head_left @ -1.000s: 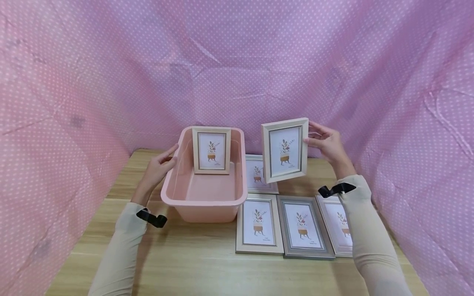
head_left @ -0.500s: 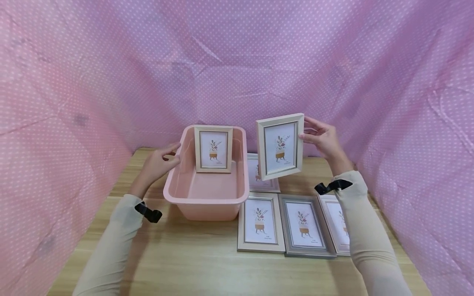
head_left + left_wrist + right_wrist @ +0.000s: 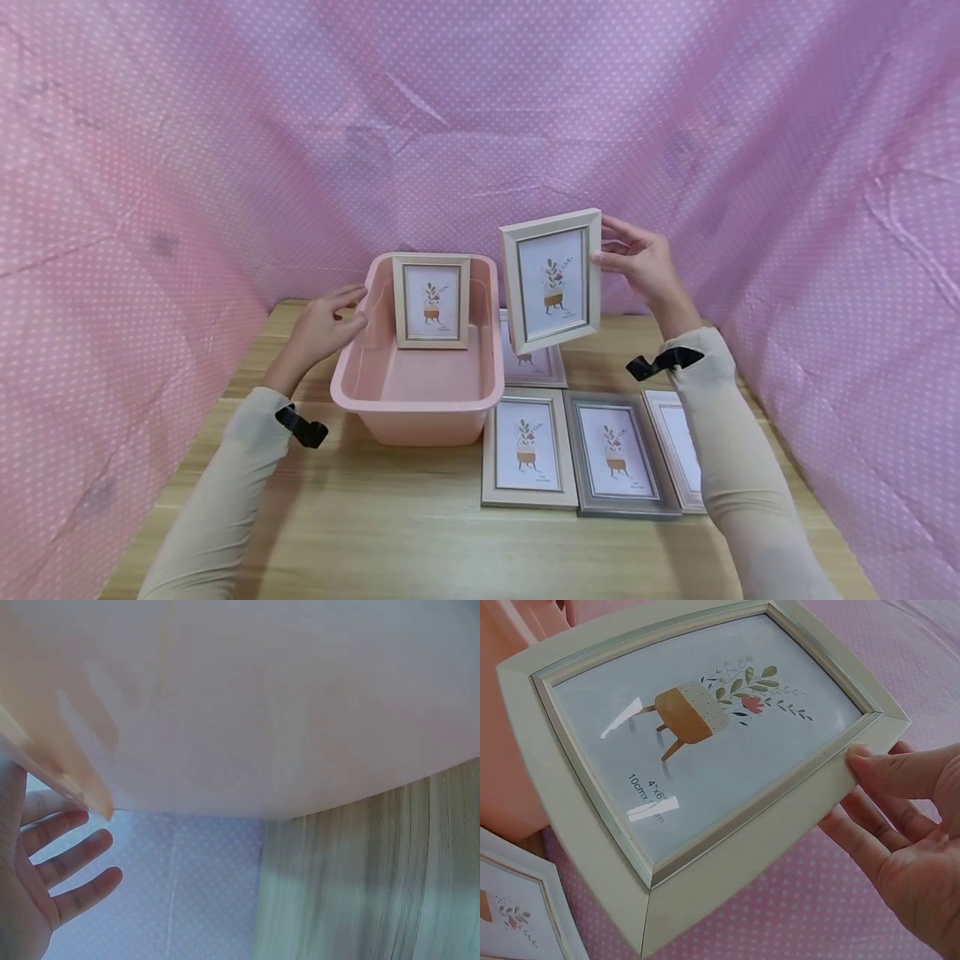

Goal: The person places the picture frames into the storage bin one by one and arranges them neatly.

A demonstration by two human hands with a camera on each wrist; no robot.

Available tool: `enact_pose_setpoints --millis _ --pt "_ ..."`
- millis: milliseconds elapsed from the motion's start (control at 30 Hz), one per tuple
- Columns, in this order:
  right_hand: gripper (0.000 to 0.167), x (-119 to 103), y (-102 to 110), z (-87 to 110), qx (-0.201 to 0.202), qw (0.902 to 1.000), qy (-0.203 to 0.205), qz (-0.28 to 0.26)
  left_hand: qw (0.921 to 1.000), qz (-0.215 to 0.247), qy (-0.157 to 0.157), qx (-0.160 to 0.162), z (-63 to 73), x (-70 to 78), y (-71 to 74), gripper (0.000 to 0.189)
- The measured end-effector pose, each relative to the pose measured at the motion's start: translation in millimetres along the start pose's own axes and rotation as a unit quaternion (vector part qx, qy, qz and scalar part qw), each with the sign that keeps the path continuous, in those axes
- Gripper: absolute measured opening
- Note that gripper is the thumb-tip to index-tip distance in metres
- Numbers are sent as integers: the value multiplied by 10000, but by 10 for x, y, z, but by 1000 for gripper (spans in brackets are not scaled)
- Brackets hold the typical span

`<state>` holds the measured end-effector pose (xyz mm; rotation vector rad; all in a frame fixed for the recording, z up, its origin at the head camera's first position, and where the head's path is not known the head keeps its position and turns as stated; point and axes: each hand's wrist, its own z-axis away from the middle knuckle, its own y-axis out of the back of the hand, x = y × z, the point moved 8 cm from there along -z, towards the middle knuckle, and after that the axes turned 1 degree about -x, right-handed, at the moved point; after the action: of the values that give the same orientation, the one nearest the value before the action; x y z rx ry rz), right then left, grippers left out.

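presently, right grip [image 3: 643, 263] pinches a pale picture frame [image 3: 552, 282] by its right-hand side: thumb on the front face, other fingers behind. frame extends leftward from the grip, raised off the desk [image 3: 375, 521], tilted, picture side facing the wearer; it hangs toward the desk's far edge, just right of a pink tub [image 3: 420, 427].

left grip [image 3: 321, 332] is at the tub's left rim; the left wrist view shows its fingers loose and spread, not curled round anything. whether they bear on the rim, cannot tell.

tub stands left of centre, nearer the desk's far edge. inside it, one cream frame [image 3: 432, 302] leans upright against the back wall.

on the desk, lying flat, right of the tub: a whitish frame [image 3: 536, 372] toward the far edge, partly behind the held one; nearer, a row: beige frame [image 3: 527, 450], grey-brown frame [image 3: 621, 454], then a light frame [image 3: 678, 454] partly under the right sleeve's line of sight.
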<state>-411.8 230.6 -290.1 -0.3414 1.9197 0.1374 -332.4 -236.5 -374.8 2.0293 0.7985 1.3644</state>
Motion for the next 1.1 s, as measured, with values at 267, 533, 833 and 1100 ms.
enact_pose_setpoints --millis 267,533,833,1100 --pt "59 -131 -157 -85 75 10000 10 10 9999 -134 29 -84 -5 -18 -23 53" --pt "58 -281 -281 -159 -28 9998 187 34 9999 -53 60 -63 9 -27 -36 55" --pt "55 -411 -396 -236 -110 9997 228 24 9996 264 64 -17 39 -36 -75 54" --pt "54 -423 -550 -295 -41 9999 145 3 9987 497 116 14 55 -41 -70 54"
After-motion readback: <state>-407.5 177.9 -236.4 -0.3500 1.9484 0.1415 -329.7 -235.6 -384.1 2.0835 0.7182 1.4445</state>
